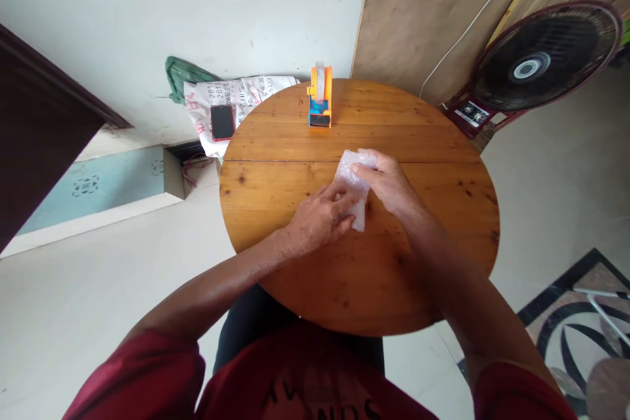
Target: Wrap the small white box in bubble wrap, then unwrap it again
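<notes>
A folded piece of bubble wrap (pixel 350 163) lies over the middle of the round wooden table (pixel 354 289), and whatever may be inside it cannot be made out. My right hand (pixel 388 184) pinches its far right edge, with the thumb on top and the fingers underneath. Bent across the lower part, the fingers of my left hand (pixel 322 216) hold the wrap from the left side. Beyond both hands, an orange and blue tape dispenser (pixel 321 102) with a roll of tape stands upright near the table's far edge.
Left of the table, a dark phone (pixel 223 123) lies on a white printed sack (pixel 253 93), beside a green bag (pixel 184 75). A large fan (pixel 536 65) stands at the right by the wall. Further left is a pale blue box-like step (pixel 98 190).
</notes>
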The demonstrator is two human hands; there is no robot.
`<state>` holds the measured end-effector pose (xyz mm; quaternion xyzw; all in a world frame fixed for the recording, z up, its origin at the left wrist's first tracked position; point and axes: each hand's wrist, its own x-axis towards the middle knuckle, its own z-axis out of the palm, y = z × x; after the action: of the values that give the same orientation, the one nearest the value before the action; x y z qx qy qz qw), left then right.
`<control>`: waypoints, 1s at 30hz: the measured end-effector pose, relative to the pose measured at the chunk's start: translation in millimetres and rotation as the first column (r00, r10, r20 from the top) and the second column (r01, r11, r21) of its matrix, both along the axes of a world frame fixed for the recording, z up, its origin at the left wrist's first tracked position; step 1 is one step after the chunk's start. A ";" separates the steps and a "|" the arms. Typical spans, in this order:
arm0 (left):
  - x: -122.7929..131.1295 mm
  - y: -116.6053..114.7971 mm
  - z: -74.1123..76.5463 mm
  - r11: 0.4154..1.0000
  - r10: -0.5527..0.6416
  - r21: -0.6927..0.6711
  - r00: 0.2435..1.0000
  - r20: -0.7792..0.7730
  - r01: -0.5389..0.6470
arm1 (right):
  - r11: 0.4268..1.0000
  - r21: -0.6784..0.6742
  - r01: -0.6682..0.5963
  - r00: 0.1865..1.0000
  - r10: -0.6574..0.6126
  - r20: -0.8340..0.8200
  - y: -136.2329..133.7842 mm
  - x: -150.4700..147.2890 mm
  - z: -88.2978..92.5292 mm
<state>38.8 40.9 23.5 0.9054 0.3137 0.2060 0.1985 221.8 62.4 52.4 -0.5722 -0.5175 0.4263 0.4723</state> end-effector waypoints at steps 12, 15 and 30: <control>0.1 -8.8 -18.4 0.990 0.137 -0.010 0.967 0.213 -0.138 | 0.996 0.002 -0.089 0.994 0.089 -0.060 -19.8 -1.5 12.2; 1.2 -11.9 -17.4 0.981 0.193 -0.047 0.954 0.230 -0.188 | 0.996 0.017 -0.088 0.994 0.089 -0.056 -24.6 -0.3 12.2; 6.2 -1.1 -25.4 0.895 0.290 -0.425 0.900 0.325 -0.135 | 0.985 0.071 -0.155 0.983 0.146 0.114 -40.0 8.4 7.1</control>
<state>45.0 39.7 -1.8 0.7493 0.4028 0.3312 0.4083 230.2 22.4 59.5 -0.5345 -0.6006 0.4083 0.4323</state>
